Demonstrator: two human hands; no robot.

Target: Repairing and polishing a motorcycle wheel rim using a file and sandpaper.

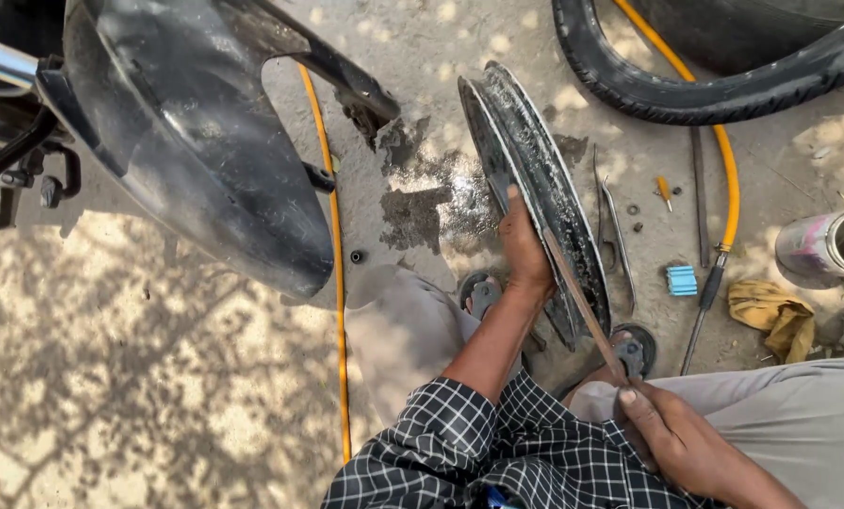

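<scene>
The right hand [676,438] is closed around the near end of a lever [582,303], a thin flat rusty bar, thumb laid along it. From that grip the lever runs up and to the left, away from the body, and its far end meets the rim [535,179] close under the left hand [525,250]. The left hand is clamped on the rim's near edge, fingers wrapped over it, thumb upward. So the left hand is on the rim itself, while the right reaches it only through the lever.

The rim stands on edge on the ground, tilted, its long axis running from the sandals [634,351] away toward the top of the view. Its channel looks dusty and worn.

Around it: a black mudguard [196,141] to the left, a yellow hose [337,283] along the ground, a wet patch [422,203], a tyre [704,90] at upper right. To the right lie thin metal tools [612,226], a blue block [682,280], a yellow rag [770,316] and a tin [827,247].
</scene>
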